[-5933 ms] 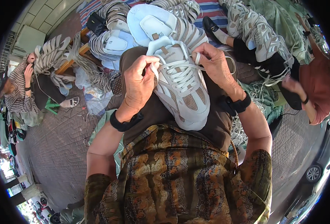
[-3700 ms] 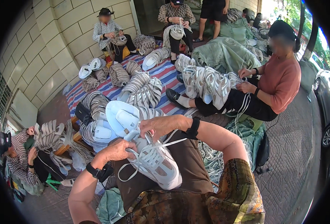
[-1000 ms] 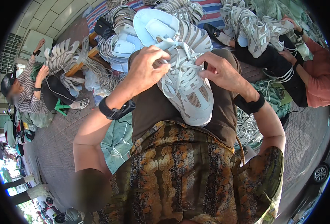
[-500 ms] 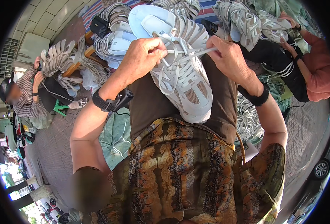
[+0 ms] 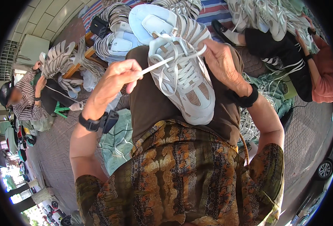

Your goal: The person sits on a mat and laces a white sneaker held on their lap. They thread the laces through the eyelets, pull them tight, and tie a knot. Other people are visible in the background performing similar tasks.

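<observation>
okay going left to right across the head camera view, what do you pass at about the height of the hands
Seated person in a striped shirt → left hand pinching the white lace → pale sneaker on the lap → right hand → person in an orange top.

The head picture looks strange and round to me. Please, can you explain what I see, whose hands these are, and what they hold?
The camera sits on a person's head and looks down, so its wide lens bends everything round. The two bare arms from below are that person's own. A pale sneaker rests on the lap. The left hand pinches the white shoelace and pulls it sideways; the right hand holds the lace's other end at the shoe. Beyond lie heaps of similar shoes on a striped mat. Other seated people work at both sides.
</observation>
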`<action>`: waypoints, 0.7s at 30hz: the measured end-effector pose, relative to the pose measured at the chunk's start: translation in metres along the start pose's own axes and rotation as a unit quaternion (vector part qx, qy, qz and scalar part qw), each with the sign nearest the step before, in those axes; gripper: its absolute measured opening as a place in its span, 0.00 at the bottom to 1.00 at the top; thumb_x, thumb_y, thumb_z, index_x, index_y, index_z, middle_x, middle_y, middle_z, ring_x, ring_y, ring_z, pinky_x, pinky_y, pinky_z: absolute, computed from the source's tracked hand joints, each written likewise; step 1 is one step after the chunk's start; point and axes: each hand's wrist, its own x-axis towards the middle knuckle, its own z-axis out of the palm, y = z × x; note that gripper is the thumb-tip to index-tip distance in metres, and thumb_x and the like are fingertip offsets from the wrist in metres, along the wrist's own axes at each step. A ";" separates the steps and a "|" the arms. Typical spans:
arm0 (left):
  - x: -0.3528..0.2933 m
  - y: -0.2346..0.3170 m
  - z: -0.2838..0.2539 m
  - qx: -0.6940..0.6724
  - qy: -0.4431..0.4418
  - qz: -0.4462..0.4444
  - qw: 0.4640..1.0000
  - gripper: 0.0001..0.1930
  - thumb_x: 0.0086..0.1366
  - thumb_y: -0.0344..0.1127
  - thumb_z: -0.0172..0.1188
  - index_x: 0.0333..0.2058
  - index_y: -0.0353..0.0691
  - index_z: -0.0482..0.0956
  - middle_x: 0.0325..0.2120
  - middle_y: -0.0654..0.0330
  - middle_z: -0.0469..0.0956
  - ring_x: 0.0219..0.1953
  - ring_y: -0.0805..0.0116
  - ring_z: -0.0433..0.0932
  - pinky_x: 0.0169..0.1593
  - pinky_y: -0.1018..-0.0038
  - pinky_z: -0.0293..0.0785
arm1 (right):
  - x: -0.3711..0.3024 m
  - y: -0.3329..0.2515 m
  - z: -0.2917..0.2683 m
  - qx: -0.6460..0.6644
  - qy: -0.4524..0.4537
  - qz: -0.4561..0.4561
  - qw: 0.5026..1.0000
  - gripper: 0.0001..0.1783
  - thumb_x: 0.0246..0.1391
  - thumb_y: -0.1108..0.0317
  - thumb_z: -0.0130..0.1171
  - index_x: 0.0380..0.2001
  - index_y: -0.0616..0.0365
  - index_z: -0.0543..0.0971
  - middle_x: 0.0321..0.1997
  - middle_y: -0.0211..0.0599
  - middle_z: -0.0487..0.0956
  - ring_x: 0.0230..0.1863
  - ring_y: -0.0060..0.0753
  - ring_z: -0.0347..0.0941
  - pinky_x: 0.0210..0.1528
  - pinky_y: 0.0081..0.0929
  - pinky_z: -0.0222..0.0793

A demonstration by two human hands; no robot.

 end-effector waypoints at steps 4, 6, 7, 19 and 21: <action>-0.034 -0.005 -0.011 -0.066 0.016 -0.011 0.998 0.12 0.67 0.38 0.57 0.29 0.35 0.75 0.20 0.66 0.70 0.17 0.81 0.67 0.23 0.83 0.62 | 0.000 0.001 0.008 -0.050 -0.048 -0.037 0.997 0.13 0.63 0.65 0.51 0.30 0.65 0.73 0.19 0.45 0.66 0.20 0.41 0.58 0.26 0.32 0.63; -0.044 -0.013 -0.013 -0.074 0.046 -0.001 0.996 0.12 0.66 0.39 0.58 0.29 0.36 0.74 0.18 0.66 0.70 0.17 0.81 0.67 0.22 0.83 0.60 | 0.004 -0.001 0.008 -0.073 -0.079 -0.033 0.994 0.12 0.62 0.65 0.51 0.31 0.64 0.74 0.21 0.47 0.70 0.22 0.47 0.63 0.27 0.36 0.65; -0.046 -0.016 -0.016 -0.089 0.046 -0.011 0.995 0.12 0.66 0.38 0.57 0.28 0.36 0.74 0.17 0.67 0.69 0.16 0.81 0.66 0.22 0.83 0.59 | 0.007 0.000 0.009 -0.085 -0.089 -0.030 0.992 0.10 0.61 0.65 0.52 0.32 0.62 0.75 0.22 0.49 0.73 0.25 0.52 0.69 0.28 0.39 0.68; -0.083 -0.045 0.004 -0.450 -0.031 0.059 0.891 0.10 0.69 0.37 0.53 0.40 0.36 0.73 0.09 0.67 0.66 0.12 0.74 0.63 0.26 0.76 0.60 | 0.011 -0.002 0.006 -0.088 -0.124 -0.036 0.988 0.10 0.60 0.64 0.52 0.36 0.60 0.76 0.27 0.52 0.76 0.30 0.58 0.74 0.31 0.42 0.70; -0.087 -0.053 0.007 -0.423 0.010 0.026 0.906 0.11 0.69 0.36 0.53 0.44 0.35 0.73 0.12 0.65 0.69 0.15 0.74 0.67 0.28 0.75 0.63 | 0.010 0.000 0.007 -0.096 -0.118 -0.040 0.987 0.10 0.60 0.64 0.53 0.36 0.60 0.77 0.27 0.52 0.76 0.30 0.58 0.74 0.31 0.42 0.70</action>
